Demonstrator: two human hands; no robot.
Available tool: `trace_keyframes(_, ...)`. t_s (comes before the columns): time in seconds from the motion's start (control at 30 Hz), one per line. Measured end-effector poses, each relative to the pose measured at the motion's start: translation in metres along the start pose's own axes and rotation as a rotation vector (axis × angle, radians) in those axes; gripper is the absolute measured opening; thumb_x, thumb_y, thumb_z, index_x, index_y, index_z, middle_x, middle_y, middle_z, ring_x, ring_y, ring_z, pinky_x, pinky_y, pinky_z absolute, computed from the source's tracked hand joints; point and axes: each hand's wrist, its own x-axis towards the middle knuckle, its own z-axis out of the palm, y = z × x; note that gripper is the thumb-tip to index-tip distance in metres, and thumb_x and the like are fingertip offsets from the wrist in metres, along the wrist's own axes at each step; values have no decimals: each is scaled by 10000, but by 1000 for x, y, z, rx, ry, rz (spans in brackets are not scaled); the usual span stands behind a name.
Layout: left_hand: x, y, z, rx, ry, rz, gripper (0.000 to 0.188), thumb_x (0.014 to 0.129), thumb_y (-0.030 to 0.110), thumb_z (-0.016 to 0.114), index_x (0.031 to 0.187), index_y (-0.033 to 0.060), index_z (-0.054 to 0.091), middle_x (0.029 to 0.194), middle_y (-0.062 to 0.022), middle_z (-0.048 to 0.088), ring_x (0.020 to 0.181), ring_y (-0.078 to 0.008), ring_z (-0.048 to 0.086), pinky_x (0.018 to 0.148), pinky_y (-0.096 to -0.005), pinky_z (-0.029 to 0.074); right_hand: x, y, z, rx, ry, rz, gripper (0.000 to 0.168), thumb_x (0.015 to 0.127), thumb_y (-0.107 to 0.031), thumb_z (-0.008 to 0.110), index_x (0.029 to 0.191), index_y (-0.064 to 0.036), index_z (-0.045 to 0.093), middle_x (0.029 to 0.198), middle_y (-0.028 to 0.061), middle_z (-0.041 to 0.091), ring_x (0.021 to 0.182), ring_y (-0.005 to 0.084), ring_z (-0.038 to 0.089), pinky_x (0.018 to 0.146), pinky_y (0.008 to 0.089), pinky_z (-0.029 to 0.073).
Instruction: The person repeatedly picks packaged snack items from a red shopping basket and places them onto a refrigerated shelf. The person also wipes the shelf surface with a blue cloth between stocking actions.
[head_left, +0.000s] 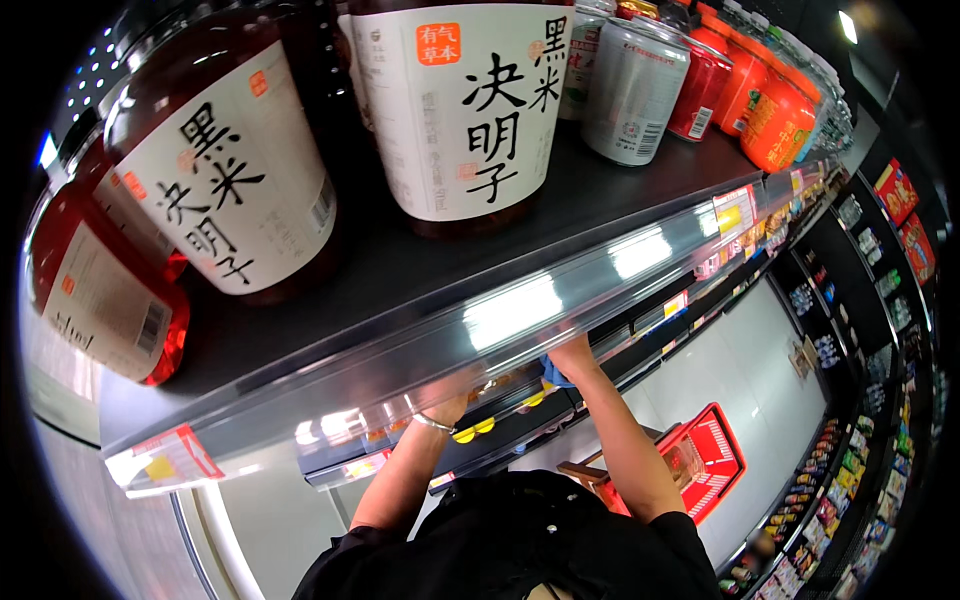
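Both my arms reach under the clear front rail of a black store shelf (450, 292). My left hand (442, 401), with a bracelet at the wrist, is partly seen through the rail, near goods with yellow parts (474, 431) on a lower shelf; its fingers are blurred. My right hand (568, 352) is beside a blue cloth (556, 373), its fingers mostly behind the rail; whether it grips the cloth is unclear. Above stand large bottles of dark red drink with white labels (465, 112), a silver can (634, 90) and orange-capped jars (780, 112).
A red plastic shopping basket (709, 457) and a wooden stool or frame (585, 471) stand on the pale floor at the right. Price tags (163, 461) line the shelf edge. More stocked shelves (817, 517) curve along the far right. A blurred round shape is at the lower right.
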Motion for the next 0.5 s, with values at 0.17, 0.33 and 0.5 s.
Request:
trace_keyframes(0.17,15,-14,37,81,81,2,300,856,-86,507,1124,41,549,1056,-75,591,971,-257,596,852,-397,495,0,11,3,-27,26,-1,310,783,-62,652,1085,-15,597,1026,125,694,973,306,657,850,358,519)
trace_keyframes(0.33,8,-12,55,45,137,34,349,823,-138,479,1092,61,579,1050,-77,615,978,-238,595,839,-361,495,4,32,-2,244,-87,83,393,792,-38,627,1180,1,577,1101,156,670,1006,284,655,869,336,510)
trace_keyframes(0.5,-44,8,107,166,43,3,406,835,-146,478,1177,54,567,1112,-69,608,1026,-225,588,878,-342,481,-8,34,-22,832,-145,239,361,832,15,589,1191,46,567,1076,134,663,972,180,651,817,300,513)
